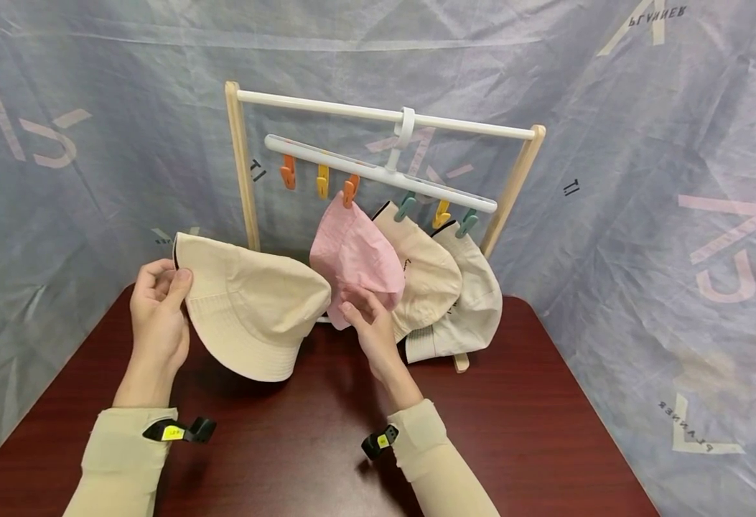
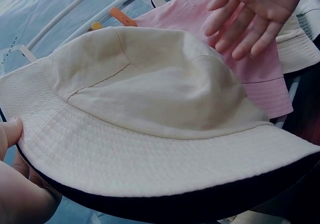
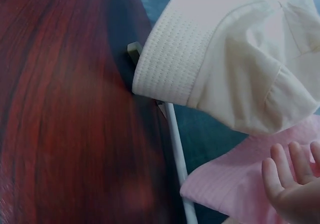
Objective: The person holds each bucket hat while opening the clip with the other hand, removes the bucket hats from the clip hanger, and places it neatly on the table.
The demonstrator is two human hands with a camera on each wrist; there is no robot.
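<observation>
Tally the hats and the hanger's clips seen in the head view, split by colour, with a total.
Pale hats, cream to off-white: 3
Pink hat: 1
Orange clips: 2
Yellow clips: 2
Green clips: 2
Total: 10

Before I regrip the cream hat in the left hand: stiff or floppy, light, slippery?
Probably soft but shape-keeping: the cream hat holds a rounded crown though the left hand grips only one end of the brim. Likely light, since that pinch seems to bear it. Probably not slippery, given the matte cloth and stitched brim.
</observation>
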